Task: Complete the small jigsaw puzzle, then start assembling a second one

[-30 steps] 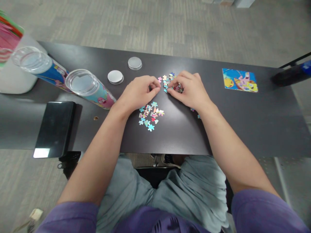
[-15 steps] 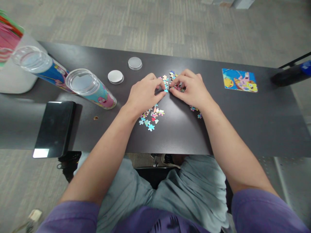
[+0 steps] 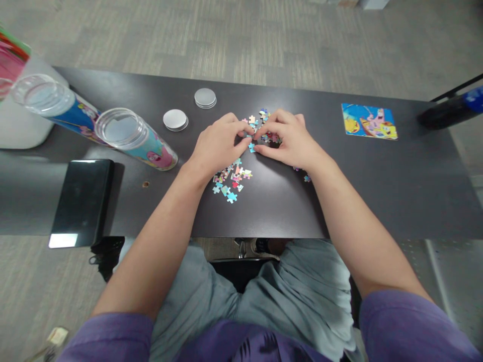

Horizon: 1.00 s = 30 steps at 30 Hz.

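My left hand [image 3: 218, 143] is over the table with its thumb and index finger closed at a small jigsaw puzzle piece; the fingertips partly hide it. A light-blue puzzle piece [image 3: 251, 147] lies between the two thumbs, just below the fingertips. Facing it, my right hand [image 3: 287, 138] has thumb and index finger apart, the thumb tip at the edge of the blue piece. More puzzle pieces [image 3: 252, 119] lie beyond the fingertips, and some show under my right palm. A loose pile of pieces [image 3: 232, 197] lies beside my left wrist, and several [image 3: 307, 178] peek out by my right wrist.
Two clear-topped tubes [image 3: 160, 155] lean at the left by a white container [image 3: 26, 125]. Nearby are a black flat device [image 3: 81, 201] and two stacks of white discs [image 3: 174, 119] [image 3: 205, 97]. A cartoon picture card [image 3: 370, 121] and a dark bottle [image 3: 445, 113] are at the right.
Both hands have shifted slightly left in view. My right thumb and index finger have spread wider, and the light-blue piece between the thumbs shows more fully. The camera view has moved a little.
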{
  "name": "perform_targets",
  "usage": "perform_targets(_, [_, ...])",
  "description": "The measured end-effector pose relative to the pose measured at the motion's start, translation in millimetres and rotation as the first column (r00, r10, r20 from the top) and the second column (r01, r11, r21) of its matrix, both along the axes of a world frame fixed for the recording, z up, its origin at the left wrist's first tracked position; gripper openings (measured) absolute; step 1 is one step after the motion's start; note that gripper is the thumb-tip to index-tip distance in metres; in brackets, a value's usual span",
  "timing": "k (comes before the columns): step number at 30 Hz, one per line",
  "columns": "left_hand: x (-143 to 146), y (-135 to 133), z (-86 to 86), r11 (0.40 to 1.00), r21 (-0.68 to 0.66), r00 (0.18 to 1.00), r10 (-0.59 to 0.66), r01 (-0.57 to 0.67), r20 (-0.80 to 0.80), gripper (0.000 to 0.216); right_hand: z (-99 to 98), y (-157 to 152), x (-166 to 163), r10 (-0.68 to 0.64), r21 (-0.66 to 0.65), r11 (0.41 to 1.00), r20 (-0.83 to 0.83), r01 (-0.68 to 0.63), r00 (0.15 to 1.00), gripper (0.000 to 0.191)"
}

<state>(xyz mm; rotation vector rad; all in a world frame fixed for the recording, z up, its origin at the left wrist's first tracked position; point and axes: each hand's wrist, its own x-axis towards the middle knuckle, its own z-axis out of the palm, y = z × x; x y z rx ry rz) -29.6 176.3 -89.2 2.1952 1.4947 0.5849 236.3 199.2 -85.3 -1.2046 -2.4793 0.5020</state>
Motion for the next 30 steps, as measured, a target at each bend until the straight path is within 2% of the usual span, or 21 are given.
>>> perform_targets(6, [-4.2,2.3,-0.3,1.000,0.002,1.000,0.024,-0.024,-0.009,0.022,2.5,-0.2,2.5,0.069,-0.034,0.997,-0.005,-0.069,0.998,0.023])
perform_targets(10, [-12.4,5.9,-7.7,0.998,0.030,0.995,0.060,-0.063,0.078,0.014,4.6,-1.9,2.1,0.088,-0.044,0.995,0.002,-0.088,0.996,0.015])
perform_targets(14, [-20.2,7.9,-10.6,1.000,0.010,0.987,0.020,-0.022,0.160,0.020,5.4,-3.8,0.5,0.098,-0.057,0.993,-0.016,-0.099,0.995,0.012])
perform_targets(20, [-28.2,7.6,-6.5,0.999,-0.005,0.990,-0.049,0.051,0.131,0.027,9.5,-5.0,3.7,0.138,-0.072,0.987,-0.050,-0.141,0.989,0.008])
perform_targets(24, [-32.4,7.9,-5.1,0.997,0.000,0.989,-0.076,0.076,0.130,0.027,9.9,-4.3,5.3,0.147,-0.063,0.987,-0.032,-0.149,0.989,0.023])
perform_targets(30, [-38.1,6.5,-1.9,0.998,-0.028,0.994,-0.060,0.063,0.094,0.025,5.8,-4.3,2.4,0.177,-0.097,0.979,-0.039,-0.180,0.983,0.016])
